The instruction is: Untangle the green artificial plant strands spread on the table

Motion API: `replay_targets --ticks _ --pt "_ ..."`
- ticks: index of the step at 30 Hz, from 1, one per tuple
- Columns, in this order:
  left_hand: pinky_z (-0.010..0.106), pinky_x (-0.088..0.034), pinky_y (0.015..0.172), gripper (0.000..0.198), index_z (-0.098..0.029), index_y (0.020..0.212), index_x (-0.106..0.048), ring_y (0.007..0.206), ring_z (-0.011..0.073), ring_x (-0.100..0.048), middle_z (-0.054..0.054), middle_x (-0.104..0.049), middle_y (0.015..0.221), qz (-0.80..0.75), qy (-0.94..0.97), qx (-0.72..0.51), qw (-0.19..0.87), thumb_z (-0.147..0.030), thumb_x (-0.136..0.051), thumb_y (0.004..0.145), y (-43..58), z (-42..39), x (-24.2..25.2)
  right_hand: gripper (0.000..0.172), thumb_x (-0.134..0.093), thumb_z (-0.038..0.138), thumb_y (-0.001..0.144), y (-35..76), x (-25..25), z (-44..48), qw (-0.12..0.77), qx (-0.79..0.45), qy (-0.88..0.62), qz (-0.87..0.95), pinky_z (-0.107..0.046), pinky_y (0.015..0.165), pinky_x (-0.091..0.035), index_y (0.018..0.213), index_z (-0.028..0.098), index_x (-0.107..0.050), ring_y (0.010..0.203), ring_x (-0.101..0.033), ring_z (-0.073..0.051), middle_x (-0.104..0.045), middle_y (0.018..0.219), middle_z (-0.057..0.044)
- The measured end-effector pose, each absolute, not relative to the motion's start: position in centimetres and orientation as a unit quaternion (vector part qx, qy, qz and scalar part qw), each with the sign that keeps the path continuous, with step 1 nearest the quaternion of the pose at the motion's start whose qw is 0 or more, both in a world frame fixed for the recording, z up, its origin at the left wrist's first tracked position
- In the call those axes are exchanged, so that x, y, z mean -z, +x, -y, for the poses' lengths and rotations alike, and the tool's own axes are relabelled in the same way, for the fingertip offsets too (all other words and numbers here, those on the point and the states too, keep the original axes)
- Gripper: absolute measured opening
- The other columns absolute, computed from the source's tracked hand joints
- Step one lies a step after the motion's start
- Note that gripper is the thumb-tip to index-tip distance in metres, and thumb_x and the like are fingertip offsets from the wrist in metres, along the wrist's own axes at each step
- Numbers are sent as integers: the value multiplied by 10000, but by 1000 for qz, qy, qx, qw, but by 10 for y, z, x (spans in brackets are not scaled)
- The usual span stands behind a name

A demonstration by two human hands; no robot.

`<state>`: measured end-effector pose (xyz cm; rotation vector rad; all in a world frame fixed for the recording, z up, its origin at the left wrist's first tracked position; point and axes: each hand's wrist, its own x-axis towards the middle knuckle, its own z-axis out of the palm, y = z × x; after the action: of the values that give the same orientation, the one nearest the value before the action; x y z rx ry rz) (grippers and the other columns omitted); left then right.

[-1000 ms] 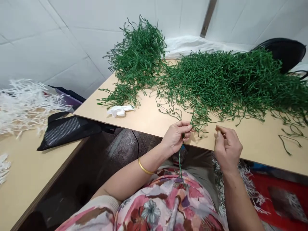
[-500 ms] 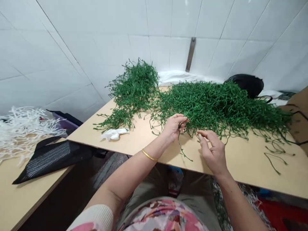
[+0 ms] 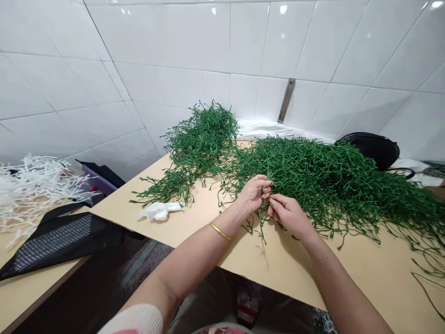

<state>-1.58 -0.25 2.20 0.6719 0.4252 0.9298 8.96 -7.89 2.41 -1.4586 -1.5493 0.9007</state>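
My left hand (image 3: 256, 192), with a gold bangle at its wrist, is closed round a thin green plastic stem (image 3: 261, 225). The stem's lower end hangs below the fingers over the table. My right hand (image 3: 287, 212) is beside it, thumb and fingers pinched together close to the left fingertips; what lies in that pinch is too small to make out. Just behind both hands spreads a large heap of green stems (image 3: 306, 162) with small budded tips. A second green pile (image 3: 208, 132) rises at the back left.
White crumpled tissue (image 3: 160, 211) lies near the table's left edge (image 3: 114, 218). At far left are white branching strands (image 3: 38, 185) and a black mesh piece (image 3: 55, 241). A black bag (image 3: 371, 149) stands behind the heap, by the tiled wall (image 3: 174, 41).
My right hand has moved left and come up against my left hand, its fingers now pinched there. The left hand keeps its hold on the stem. The camera view has tilted up.
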Motion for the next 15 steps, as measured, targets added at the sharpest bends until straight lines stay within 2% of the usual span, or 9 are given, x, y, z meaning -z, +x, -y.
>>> replay_targets --ticks 2,4,9,11,15 --pt "154 -192 392 287 -168 699 -394 412 34 -348 -70 -401 490 -196 315 -437 819 -15 -570 531 -17 0 -22 207 -488 330 771 87 -19 76 454 -398 -560 567 -202 403 -315 834 163 -593 420 -411 -71 -554 569 19" --pt "156 -194 390 286 -165 691 -397 411 33 -346 -69 -397 493 -195 318 -434 820 5 -551 520 -17 -1 -23 262 -536 342 738 86 -16 75 493 -434 -541 526 -196 403 -317 923 163 -586 441 -427 -69 -569 607 15" --pt "156 -209 387 262 -155 684 -421 409 22 -342 -60 -424 532 -202 325 -427 819 11 -542 521 -16 1 -23 401 -625 353 677 90 -13 73 585 -494 -489 418 -201 459 -366 1032 191 -534 477 -467 -66 -581 631 33" --pt "155 -209 386 262 -153 682 -431 411 21 -345 -57 -435 542 -212 322 -423 820 14 -546 517 -16 2 -22 399 -655 319 648 92 -13 72 616 -511 -461 383 -201 474 -378 1011 204 -535 488 -479 -64 -579 636 41" --pt "153 -209 387 271 -154 679 -431 412 26 -350 -58 -432 524 -224 307 -413 827 15 -558 510 -13 6 -22 282 -702 273 604 95 -14 70 657 -521 -429 337 -192 490 -388 833 186 -561 509 -490 -48 -565 665 43"
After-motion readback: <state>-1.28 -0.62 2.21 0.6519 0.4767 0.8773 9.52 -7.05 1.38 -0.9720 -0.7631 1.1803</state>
